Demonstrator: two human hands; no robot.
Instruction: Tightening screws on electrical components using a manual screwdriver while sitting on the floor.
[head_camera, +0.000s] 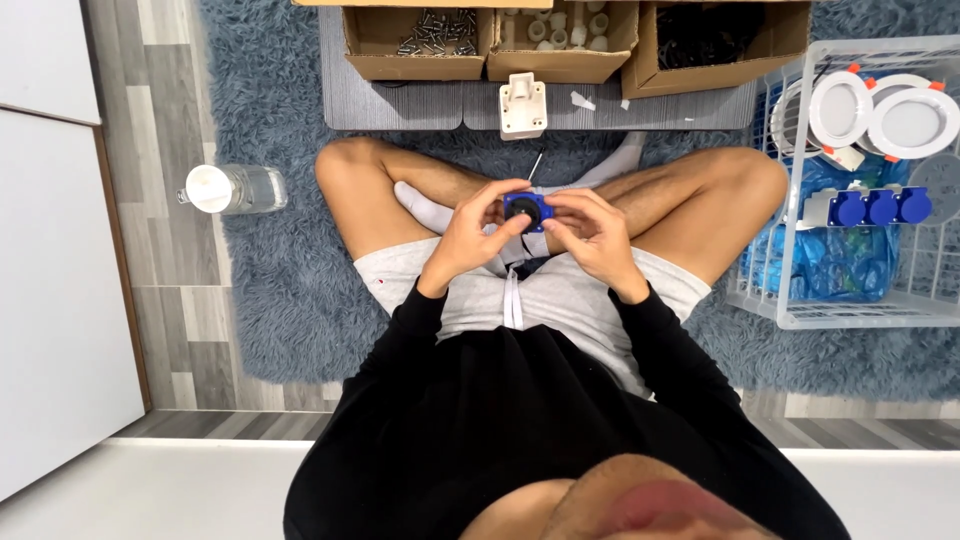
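Shaggy blue-grey rug (280, 300) underneath, legs crossed. Both hands pinch a small blue socket part (526, 209) dead centre: left hand (470, 240) and right hand (592, 238) equally near.

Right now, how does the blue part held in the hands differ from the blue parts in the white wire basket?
The blue part is a single piece held over the lap between the left hand and the right hand; the three blue parts in the basket sit side by side in a row. The held one is partly covered by fingers and shows a dark centre; the basket ones lie untouched, in full view. Both share the same blue colour.
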